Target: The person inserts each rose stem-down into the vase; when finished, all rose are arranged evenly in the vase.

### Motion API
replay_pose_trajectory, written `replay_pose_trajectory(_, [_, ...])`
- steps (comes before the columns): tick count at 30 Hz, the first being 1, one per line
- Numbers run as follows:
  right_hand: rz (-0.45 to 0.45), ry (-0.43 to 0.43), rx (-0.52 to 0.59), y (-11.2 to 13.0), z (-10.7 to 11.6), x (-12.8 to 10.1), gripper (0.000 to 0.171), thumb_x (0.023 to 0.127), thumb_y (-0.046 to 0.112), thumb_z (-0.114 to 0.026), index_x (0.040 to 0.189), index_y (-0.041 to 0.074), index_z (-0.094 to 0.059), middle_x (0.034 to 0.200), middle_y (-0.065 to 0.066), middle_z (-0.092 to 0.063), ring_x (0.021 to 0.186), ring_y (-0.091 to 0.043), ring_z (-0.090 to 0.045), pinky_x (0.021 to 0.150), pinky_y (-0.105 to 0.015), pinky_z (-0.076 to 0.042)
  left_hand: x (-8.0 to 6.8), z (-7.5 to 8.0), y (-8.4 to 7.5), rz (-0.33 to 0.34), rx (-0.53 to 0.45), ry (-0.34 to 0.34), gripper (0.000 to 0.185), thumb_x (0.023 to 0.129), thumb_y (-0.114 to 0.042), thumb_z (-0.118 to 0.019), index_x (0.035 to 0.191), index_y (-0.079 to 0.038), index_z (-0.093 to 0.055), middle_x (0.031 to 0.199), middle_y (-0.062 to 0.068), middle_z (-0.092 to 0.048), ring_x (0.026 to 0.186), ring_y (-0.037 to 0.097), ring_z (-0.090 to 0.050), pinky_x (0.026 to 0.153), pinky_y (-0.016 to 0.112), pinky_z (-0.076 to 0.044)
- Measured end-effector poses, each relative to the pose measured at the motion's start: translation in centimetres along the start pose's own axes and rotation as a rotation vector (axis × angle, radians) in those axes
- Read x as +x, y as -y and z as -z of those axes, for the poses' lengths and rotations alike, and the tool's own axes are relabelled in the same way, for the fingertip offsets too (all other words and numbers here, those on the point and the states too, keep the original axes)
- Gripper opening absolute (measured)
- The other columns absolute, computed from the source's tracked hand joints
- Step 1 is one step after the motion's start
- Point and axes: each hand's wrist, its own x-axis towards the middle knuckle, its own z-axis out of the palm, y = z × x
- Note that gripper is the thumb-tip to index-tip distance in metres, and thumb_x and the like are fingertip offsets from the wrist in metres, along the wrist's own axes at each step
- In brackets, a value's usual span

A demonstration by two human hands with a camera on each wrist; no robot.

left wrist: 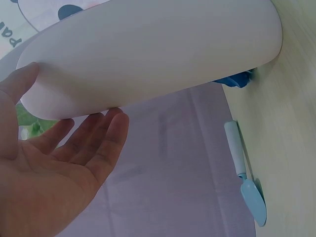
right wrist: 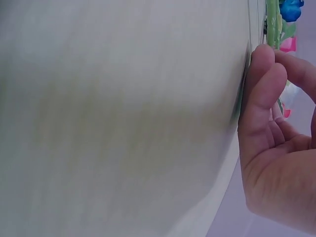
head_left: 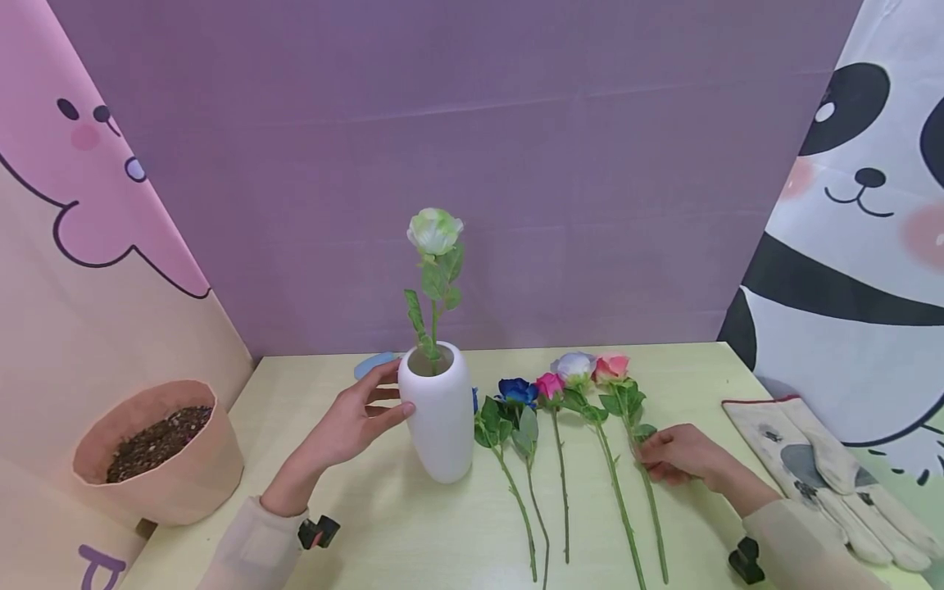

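Note:
A white vase (head_left: 446, 430) stands upright on the table with one pale green-white rose (head_left: 435, 233) in it. My left hand (head_left: 359, 424) holds the vase's upper left side, thumb in front and fingers behind. In the left wrist view, the thumb and fingertips touch the vase wall (left wrist: 163, 49). On the right, my right hand (head_left: 682, 456) pinches the stem of a coral-pink rose (head_left: 611, 368) just below its leaves, low over the table. Beside it lie a pale lilac rose (head_left: 574, 366), a magenta rose (head_left: 549, 385) and a dark blue rose (head_left: 518, 392).
A pink pot (head_left: 170, 475) of soil stands at the left. White patterned gloves (head_left: 826, 475) lie at the right edge. Behind the vase lies a light blue trowel (left wrist: 253, 200), partly hidden in the head view. A purple backdrop (head_left: 442, 106) rises behind the table (head_left: 369, 533).

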Motion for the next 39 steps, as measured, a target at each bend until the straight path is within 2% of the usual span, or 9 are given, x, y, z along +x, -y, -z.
replay_pose_trajectory(6, [0.004, 0.04, 0.072, -0.1, 0.2, 0.0, 0.028, 0.094, 0.017, -0.068, 0.109, -0.006, -0.067, 0.08, -0.002, -0.071, 0.072, -0.011, -0.07, 0.062, -0.027, -0.059, 0.0, 0.0, 0.2, -0.003, 0.013, -0.001, 0.071, 0.094, -0.041, -0.069, 0.153, -0.024, -0.034, 0.146, 0.006, -0.051, 0.128, 0.031, -0.059, 0.102, 0.043, -0.055])
replay_pose_trajectory(14, [0.034, 0.126, 0.158, 0.2, 0.5, 0.0, 0.033, 0.097, 0.017, -0.063, 0.114, -0.011, -0.062, 0.08, -0.001, -0.07, 0.072, -0.009, -0.067, 0.065, -0.026, -0.06, 0.1, 0.1, 0.4, -0.005, 0.01, 0.001, 0.07, 0.094, -0.041, -0.069, 0.153, -0.026, -0.035, 0.146, 0.006, -0.051, 0.128, 0.031, -0.059, 0.102, 0.043, -0.055])
replay_pose_trajectory(22, [0.078, 0.142, 0.201, 0.8, 0.8, 0.3, 0.042, 0.1, 0.017, -0.06, 0.125, -0.016, -0.053, 0.091, -0.001, -0.07, 0.079, -0.008, -0.067, 0.071, -0.025, -0.06, 0.1, 0.1, 0.2, 0.005, -0.004, 0.005, 0.071, 0.094, -0.041, -0.069, 0.153, -0.025, -0.034, 0.146, 0.006, -0.051, 0.129, 0.033, -0.058, 0.102, 0.044, -0.055])
replay_pose_trajectory(29, [0.123, 0.097, 0.287, 1.5, 1.0, 0.5, 0.045, 0.1, 0.018, -0.062, 0.127, -0.016, -0.05, 0.094, 0.003, -0.07, 0.082, -0.006, -0.069, 0.076, -0.023, -0.061, 0.2, 0.1, 0.1, 0.003, 0.0, 0.006, 0.071, 0.094, -0.041, -0.069, 0.154, -0.025, -0.034, 0.147, 0.006, -0.05, 0.129, 0.031, -0.059, 0.102, 0.043, -0.055])
replay_pose_trajectory(39, [0.144, 0.004, 0.306, 3.2, 1.0, 0.4, 0.05, 0.1, 0.024, -0.062, 0.132, -0.013, -0.05, 0.1, 0.006, -0.072, 0.085, -0.007, -0.069, 0.08, -0.024, -0.061, 0.0, 0.1, 0.0, 0.008, 0.003, 0.004, 0.071, 0.094, -0.041, -0.069, 0.154, -0.024, -0.034, 0.146, 0.006, -0.051, 0.128, 0.032, -0.059, 0.103, 0.043, -0.055])
